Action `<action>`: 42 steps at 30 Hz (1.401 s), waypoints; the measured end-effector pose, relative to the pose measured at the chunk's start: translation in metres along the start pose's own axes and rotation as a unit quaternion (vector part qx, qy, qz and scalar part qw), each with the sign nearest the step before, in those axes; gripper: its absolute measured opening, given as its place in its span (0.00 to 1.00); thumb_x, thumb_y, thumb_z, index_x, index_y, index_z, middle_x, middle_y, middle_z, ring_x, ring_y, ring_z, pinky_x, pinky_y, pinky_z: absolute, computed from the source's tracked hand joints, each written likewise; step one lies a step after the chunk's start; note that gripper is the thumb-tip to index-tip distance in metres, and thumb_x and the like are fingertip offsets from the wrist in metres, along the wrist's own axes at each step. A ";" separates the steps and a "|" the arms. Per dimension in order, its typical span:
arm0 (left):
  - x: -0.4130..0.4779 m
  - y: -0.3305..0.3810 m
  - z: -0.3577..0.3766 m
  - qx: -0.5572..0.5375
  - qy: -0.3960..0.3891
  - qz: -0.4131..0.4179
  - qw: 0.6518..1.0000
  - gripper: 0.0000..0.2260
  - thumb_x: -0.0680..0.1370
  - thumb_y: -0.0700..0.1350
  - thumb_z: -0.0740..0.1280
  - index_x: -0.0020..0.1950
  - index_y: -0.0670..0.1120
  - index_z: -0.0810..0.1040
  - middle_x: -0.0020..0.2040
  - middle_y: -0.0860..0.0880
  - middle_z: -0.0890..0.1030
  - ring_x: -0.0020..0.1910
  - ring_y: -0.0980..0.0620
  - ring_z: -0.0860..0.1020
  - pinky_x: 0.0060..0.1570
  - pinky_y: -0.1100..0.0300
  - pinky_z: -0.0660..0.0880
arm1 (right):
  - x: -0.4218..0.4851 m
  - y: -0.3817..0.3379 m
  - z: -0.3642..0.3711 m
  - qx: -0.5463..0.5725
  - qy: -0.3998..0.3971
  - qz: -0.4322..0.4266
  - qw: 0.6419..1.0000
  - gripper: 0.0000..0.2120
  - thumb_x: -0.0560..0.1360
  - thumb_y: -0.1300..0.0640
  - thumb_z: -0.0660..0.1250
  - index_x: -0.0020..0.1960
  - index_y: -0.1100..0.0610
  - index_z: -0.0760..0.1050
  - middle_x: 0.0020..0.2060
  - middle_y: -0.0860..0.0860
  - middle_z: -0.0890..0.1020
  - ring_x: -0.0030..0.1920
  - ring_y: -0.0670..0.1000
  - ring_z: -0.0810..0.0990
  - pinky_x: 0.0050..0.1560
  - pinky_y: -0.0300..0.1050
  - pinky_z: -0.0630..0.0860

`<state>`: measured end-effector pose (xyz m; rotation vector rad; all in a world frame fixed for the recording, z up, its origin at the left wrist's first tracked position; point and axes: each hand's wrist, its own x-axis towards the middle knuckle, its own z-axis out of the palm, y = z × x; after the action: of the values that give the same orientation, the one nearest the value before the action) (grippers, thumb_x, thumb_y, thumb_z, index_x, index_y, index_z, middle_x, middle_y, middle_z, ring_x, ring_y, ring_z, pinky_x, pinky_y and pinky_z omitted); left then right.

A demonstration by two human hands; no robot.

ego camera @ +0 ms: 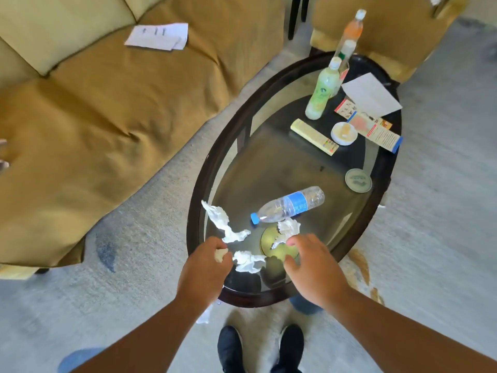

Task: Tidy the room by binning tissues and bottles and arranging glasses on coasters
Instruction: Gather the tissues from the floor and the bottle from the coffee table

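sofa (107,117): left of the table, papers (158,36) on the seat. they're white like the tissues, so a fast sweep could bin them by mistake.
table (205,184): glass top, dark rim. probably slick, so anything nudged will slide.
far bottles (322,92): three upright, bunched at the far end, touching or nearly. a careless grab at one likely topples the rest onto the remote (314,137) and boxes.
water bottle (290,204): on its side mid-table, cap toward near-left, just beyond the right hand's target. it's round and looks empty, so a knuckle bump could roll it to the rim.
left hand (204,267): fingers curled round a wad (220,255), over the near rim. it's already loaded, so grabbing a second tissue may drop the first.
right hand (314,267): fingers spread, clamped on nothing. tips are at the lower end of the coaster tissue (287,228); touching or just short, can't tell.
long tissue (223,224): loose on the glass, far end at the left rim. an arm brushing it could push it off.
mid tissue (248,262): between the hands, just beside the wad. could get dragged off the near edge if the left hand pulls back.
yellow coaster (267,242): under the coaster tissue, partly hidden by the right hand. a pinch that catches its edge would shift it, and it's needed in place for a glass.
grey coaster (358,180): near the right rim, well apart from the hands. low risk.
floor tissue (204,316): scrap below the near rim by the left arm, easy to miss.
missing: no bin or glasses in view, so can't judge the carry path.
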<state>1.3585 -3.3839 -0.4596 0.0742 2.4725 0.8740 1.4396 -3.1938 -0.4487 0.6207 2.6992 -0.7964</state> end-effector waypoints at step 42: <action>0.112 0.028 0.189 0.289 -0.142 0.213 0.922 0.23 0.77 0.46 0.64 0.71 0.54 0.63 0.65 0.48 0.66 0.57 0.43 0.75 0.43 0.52 0.74 | 0.092 0.103 0.044 0.045 0.000 -0.019 0.999 0.13 0.76 0.56 0.62 0.61 0.54 0.74 0.54 0.48 0.76 0.56 0.48 0.74 0.58 0.40 0.71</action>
<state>1.3499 -3.2294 -0.6180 0.9051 2.3786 0.2240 1.4125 -3.1106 -0.5643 0.5909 2.6958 -0.9317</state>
